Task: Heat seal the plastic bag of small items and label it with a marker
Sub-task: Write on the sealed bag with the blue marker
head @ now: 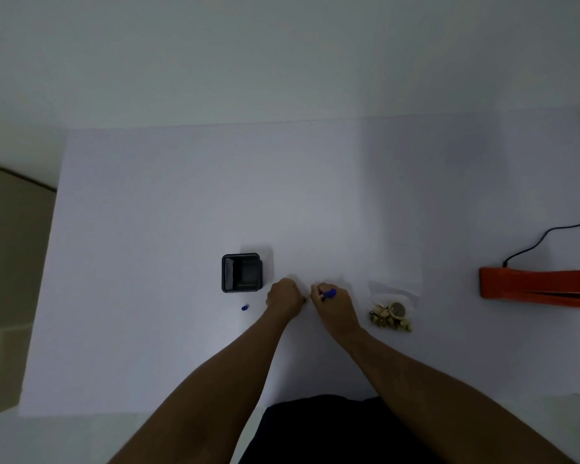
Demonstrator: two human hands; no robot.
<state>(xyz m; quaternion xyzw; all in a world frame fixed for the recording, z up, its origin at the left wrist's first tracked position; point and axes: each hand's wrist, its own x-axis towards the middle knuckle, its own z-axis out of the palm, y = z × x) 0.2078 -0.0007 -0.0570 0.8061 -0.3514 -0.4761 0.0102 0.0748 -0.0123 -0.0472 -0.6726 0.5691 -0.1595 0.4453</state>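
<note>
From the head camera I see my right hand (pixel 332 304) curled round a blue marker (pixel 329 293), its tip pointing left toward my left hand (pixel 283 294). The left hand rests on the white table (pixel 181 212) just beside the right, fingers curled under; I cannot tell whether they hold anything. The plastic bag (pixel 394 306) lies flat near the right hand, untouched, with brass small items (pixel 389 316) bunched at its near end. A blue cap (pixel 245 308) lies left of my left hand, below a black mesh holder (pixel 241 272). The orange heat sealer (pixel 536 288) sits well apart at the right edge, its black cable (pixel 543 237) trailing off. A beige box (pixel 7 262) stands left of the table.
</note>
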